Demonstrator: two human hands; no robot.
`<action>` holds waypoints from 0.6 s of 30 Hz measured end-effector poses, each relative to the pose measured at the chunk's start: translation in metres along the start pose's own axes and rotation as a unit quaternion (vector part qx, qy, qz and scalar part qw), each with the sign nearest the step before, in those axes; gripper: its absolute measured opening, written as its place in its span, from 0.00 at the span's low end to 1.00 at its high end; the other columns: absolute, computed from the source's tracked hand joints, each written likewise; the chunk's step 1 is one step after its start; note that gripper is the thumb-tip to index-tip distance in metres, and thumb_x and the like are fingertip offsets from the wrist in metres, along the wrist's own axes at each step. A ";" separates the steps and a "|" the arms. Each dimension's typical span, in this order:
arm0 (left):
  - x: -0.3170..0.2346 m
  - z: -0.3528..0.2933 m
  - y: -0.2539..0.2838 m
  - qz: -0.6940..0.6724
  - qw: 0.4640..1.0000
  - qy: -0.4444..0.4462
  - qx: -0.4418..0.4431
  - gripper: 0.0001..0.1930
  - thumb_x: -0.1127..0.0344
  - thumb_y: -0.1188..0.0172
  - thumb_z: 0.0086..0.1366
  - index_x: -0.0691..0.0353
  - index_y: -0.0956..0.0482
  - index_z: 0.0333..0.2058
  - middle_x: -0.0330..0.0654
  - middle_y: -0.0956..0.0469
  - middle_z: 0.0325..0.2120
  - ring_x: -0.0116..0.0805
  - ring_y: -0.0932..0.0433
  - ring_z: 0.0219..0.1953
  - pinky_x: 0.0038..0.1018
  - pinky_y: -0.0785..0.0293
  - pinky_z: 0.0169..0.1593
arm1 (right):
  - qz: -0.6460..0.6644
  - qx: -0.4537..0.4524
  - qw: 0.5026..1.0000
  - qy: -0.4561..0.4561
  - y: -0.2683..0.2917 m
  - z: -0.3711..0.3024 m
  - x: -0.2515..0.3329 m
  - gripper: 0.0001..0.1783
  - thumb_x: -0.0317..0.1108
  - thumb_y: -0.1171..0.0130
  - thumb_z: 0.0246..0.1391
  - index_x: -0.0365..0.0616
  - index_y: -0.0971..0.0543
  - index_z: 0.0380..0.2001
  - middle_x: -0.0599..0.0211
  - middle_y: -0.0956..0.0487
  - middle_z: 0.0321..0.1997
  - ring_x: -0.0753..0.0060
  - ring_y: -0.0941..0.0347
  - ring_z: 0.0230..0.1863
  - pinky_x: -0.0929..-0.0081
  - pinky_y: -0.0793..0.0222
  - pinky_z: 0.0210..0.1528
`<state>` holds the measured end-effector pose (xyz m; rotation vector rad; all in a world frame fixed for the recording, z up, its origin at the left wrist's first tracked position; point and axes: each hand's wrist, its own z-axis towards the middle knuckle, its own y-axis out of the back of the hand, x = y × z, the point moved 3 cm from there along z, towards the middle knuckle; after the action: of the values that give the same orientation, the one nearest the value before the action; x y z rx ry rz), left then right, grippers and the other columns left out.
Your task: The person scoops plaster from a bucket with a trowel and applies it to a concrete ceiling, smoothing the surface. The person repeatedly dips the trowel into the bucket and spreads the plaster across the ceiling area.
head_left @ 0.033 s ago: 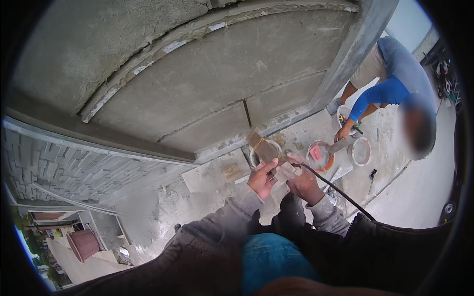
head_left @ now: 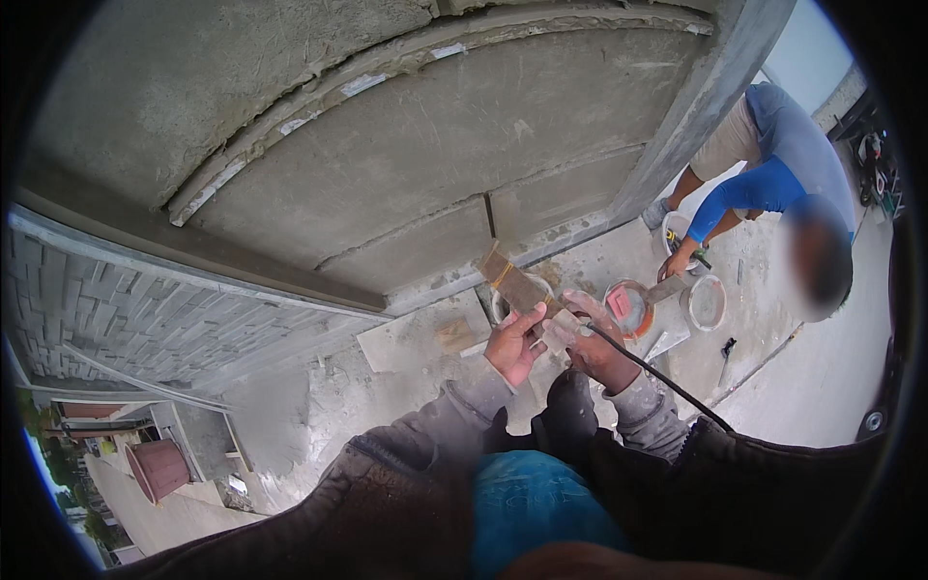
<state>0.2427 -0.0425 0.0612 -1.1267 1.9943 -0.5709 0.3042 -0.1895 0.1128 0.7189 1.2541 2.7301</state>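
Observation:
My left hand point(head_left: 514, 354) closes its thumb and fingers on the near left edge of a flat brown strip point(head_left: 519, 290), which looks like wood and has a yellow band around it. Beside it, my right hand point(head_left: 601, 360) is curled around the strip's near end and a pale, blocky piece point(head_left: 561, 332). What that piece is cannot be made out. The strip slants away to the upper left, above the floor. Behind it stands a round bucket point(head_left: 500, 307), partly hidden.
A grey plastered wall point(head_left: 425, 155) with a curved ledge rises ahead. To the right, a bent-over co-worker point(head_left: 807, 145) reaches to a flat grey tool point(head_left: 665, 290) near several buckets. A dark cord point(head_left: 667, 379) passes my right hand. A pale board point(head_left: 396, 343) lies by the wall.
The view has shifted slightly, so the wall and buckets sit a little further right. The co-worker's head is slightly lower. Both my hands keep their hold on the strip.

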 end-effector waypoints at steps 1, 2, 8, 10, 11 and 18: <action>-0.013 -0.006 -0.006 0.018 0.999 -0.027 0.023 0.12 0.57 0.34 0.67 0.52 0.24 0.44 0.30 0.20 0.39 0.23 0.23 0.40 0.24 0.27 0.41 | -0.038 0.014 0.998 0.054 0.014 0.022 0.005 0.23 0.31 0.29 0.47 0.58 0.18 0.49 0.62 0.24 0.56 0.63 0.24 0.44 0.67 0.28 0.37; -0.027 -0.015 -0.017 0.053 0.997 -0.041 0.036 0.12 0.55 0.34 0.68 0.51 0.24 0.43 0.29 0.20 0.38 0.22 0.23 0.38 0.24 0.28 0.40 | -0.075 0.024 0.991 0.106 0.029 0.044 0.010 0.20 0.29 0.31 0.48 0.59 0.16 0.46 0.65 0.23 0.55 0.64 0.24 0.43 0.67 0.28 0.37; -0.119 -0.105 -0.035 0.512 0.551 -0.646 -0.128 0.17 0.58 0.27 0.58 0.59 0.21 0.40 0.37 0.19 0.34 0.34 0.23 0.30 0.24 0.28 0.37 | 0.058 0.007 0.965 0.254 0.117 0.211 0.020 0.16 0.28 0.32 0.44 0.48 0.19 0.40 0.69 0.16 0.35 0.63 0.21 0.37 0.67 0.32 0.36; -0.156 -0.131 -0.054 0.548 0.431 -0.690 -0.197 0.19 0.66 0.25 0.56 0.62 0.21 0.44 0.41 0.18 0.34 0.35 0.22 0.31 0.27 0.26 0.39 | 0.111 0.037 0.949 0.292 0.140 0.269 0.035 0.17 0.25 0.30 0.44 0.46 0.19 0.39 0.67 0.16 0.35 0.64 0.21 0.37 0.67 0.32 0.37; -0.173 -0.161 -0.060 0.579 0.344 -0.693 -0.256 0.20 0.69 0.25 0.54 0.63 0.20 0.45 0.44 0.18 0.34 0.36 0.22 0.31 0.29 0.25 0.41 | 0.157 0.040 0.926 0.340 0.144 0.301 0.048 0.17 0.24 0.30 0.43 0.46 0.19 0.40 0.67 0.16 0.36 0.65 0.21 0.37 0.68 0.32 0.38; -0.256 -0.230 -0.027 0.435 0.291 -0.725 -0.448 0.15 0.76 0.29 0.56 0.62 0.15 0.43 0.43 0.15 0.37 0.36 0.14 0.37 0.30 0.17 0.40 | 0.205 0.034 0.808 0.552 0.110 0.450 0.154 0.09 0.28 0.31 0.51 0.46 0.20 0.37 0.67 0.18 0.35 0.63 0.21 0.40 0.67 0.27 0.44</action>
<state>0.1568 0.1670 0.3215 -0.2826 0.5707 1.8044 0.3775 0.0903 0.5065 -0.9243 1.3913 3.5766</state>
